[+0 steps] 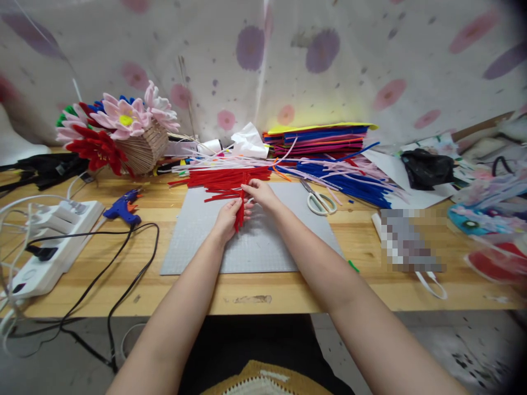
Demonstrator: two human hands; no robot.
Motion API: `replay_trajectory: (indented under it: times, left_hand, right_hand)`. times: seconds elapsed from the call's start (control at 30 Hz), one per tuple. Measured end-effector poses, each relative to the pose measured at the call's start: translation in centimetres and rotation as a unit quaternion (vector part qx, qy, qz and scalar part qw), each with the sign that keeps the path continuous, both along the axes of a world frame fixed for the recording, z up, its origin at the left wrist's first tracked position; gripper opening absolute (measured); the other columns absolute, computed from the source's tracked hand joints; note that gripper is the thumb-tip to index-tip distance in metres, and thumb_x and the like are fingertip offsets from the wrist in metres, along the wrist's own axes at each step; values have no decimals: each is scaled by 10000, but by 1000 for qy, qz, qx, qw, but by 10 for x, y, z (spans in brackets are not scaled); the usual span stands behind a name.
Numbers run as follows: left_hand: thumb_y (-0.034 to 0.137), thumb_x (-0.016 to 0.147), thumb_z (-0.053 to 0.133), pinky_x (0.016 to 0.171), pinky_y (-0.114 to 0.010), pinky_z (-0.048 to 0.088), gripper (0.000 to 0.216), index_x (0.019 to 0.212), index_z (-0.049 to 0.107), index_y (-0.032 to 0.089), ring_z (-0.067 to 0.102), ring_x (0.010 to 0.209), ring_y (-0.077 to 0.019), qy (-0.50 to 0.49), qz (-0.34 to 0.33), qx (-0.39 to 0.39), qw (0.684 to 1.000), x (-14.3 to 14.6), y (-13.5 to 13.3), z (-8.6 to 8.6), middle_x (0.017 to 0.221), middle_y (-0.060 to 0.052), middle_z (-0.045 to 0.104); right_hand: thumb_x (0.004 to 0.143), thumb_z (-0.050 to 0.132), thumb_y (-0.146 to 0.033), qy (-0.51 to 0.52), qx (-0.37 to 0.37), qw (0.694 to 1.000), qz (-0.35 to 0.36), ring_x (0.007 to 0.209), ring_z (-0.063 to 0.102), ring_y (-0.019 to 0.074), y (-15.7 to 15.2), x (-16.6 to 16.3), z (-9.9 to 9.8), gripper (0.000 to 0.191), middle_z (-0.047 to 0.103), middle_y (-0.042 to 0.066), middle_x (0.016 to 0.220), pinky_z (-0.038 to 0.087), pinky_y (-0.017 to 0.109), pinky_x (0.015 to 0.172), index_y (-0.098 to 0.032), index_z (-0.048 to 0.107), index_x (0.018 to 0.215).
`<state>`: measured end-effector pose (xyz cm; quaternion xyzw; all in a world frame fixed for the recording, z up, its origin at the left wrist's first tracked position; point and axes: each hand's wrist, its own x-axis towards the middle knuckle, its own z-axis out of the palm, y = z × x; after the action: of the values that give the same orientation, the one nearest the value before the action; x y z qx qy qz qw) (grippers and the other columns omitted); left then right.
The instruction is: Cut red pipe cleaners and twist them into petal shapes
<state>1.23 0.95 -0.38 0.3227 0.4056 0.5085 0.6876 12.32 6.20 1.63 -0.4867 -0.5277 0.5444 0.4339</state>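
Cluttered wooden craft table (288,293): both hands pinch one red pipe-cleaner bundle (239,216), its length pointing away; left hand (228,218) nearer, right hand (260,193) just beyond.

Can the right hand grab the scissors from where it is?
Probably yes. The scissors lie at the far corner of the grey mat, close beside the right hand, with only bare mat between. But both it and the left hand pinch the red pipe cleaners, so it must let go first.
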Motion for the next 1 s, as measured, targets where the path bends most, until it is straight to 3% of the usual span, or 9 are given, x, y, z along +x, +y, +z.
replay_trajectory:
  times: [0.2,0.37,0.5,0.7,0.87,1.0]
  left_hand:
    - [297,809,503,373,-142,376,173,767,526,131,426,382,-24,-23,-50,-22,998,-1,-5,2,589,16,553]
    - [232,832,475,318,-75,274,138,747,502,127,338,349,17,-149,-81,-70,983,-6,-5,8,548,52,444]
    - [191,868,406,301,-42,249,151,769,495,119,329,337,24,-275,-122,-169,939,-14,-4,12,516,61,382]
    - [139,867,381,292,-31,291,115,826,489,139,389,342,6,-400,-178,-236,868,-17,-7,12,505,50,417]
    - [140,846,417,286,-43,292,85,845,501,152,397,363,-7,-406,-173,-217,871,-15,-9,10,517,40,436]
    - [156,837,435,290,-39,286,81,833,515,146,395,385,-3,-380,-161,-189,891,-16,-9,11,550,33,458]
  right_hand:
    - [673,553,-193,84,-72,993,-49,480,457,48,-2,-2,-1,131,481,-75,518,337,157,454,-169,435,621]
    - [649,629,-288,145,-64,984,80,581,506,49,-15,11,2,158,569,-42,686,378,164,519,-174,560,735]
    - [660,631,-269,52,25,976,212,699,540,77,-19,25,9,268,603,-11,828,410,178,573,-201,600,917]
    - [688,596,-242,-120,156,953,229,569,451,60,-11,35,22,116,540,-23,657,349,170,485,-143,557,732]
    - [784,489,-245,-163,128,934,291,451,419,43,-12,34,28,84,489,-47,608,330,159,392,-169,457,768]
    - [814,448,-232,-182,135,931,285,472,445,41,-14,30,27,67,491,-44,632,344,141,389,-176,433,782]
